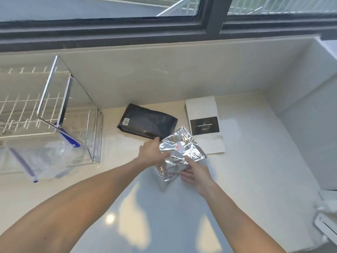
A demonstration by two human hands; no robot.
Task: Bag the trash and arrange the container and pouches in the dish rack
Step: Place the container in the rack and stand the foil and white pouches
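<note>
Shiny silver pouch [179,154] sits in the middle of the frame, held by both hands: the left hand [152,152] grips its left edge, the right hand [196,172] pinches its lower right. Just above lie a black pouch [145,121] and a white pouch [204,123]. The dish rack [45,110] stands at the left.

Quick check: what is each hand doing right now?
Left hand: closed on the foil pouch, at its left edge.
Right hand: holding the same pouch from the lower right.
</note>
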